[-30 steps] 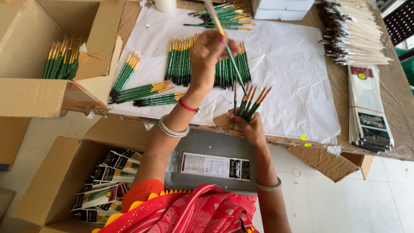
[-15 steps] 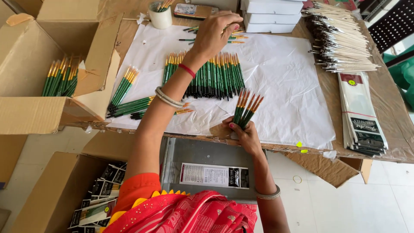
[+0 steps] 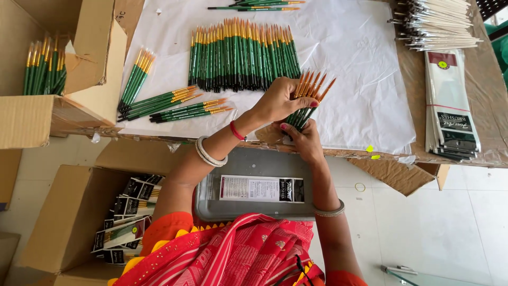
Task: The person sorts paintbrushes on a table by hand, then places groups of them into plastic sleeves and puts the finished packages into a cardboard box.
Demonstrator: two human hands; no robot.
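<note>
Both of my hands hold one fan of green-handled paintbrushes [image 3: 309,95] with orange tips, above the white paper sheet [image 3: 360,79]. My left hand [image 3: 278,99] grips the fan near its upper part. My right hand [image 3: 299,135] pinches the dark handle ends at the table's front edge. Just left of the fan lies a long row of the same brushes [image 3: 241,55] on the paper. Smaller bunches [image 3: 174,103] lie further left.
A grey metal tray [image 3: 211,209] with a flat brush packet [image 3: 262,189] rests on my lap. Open cardboard boxes stand at left: one with brushes [image 3: 45,69], one with packed sets [image 3: 124,220]. Empty sleeves [image 3: 452,106] and white sticks [image 3: 434,24] lie at right.
My left hand came back from reaching to the far side of the paper and joined my right hand on the fan of brushes. The view has tilted nearer to the table.
</note>
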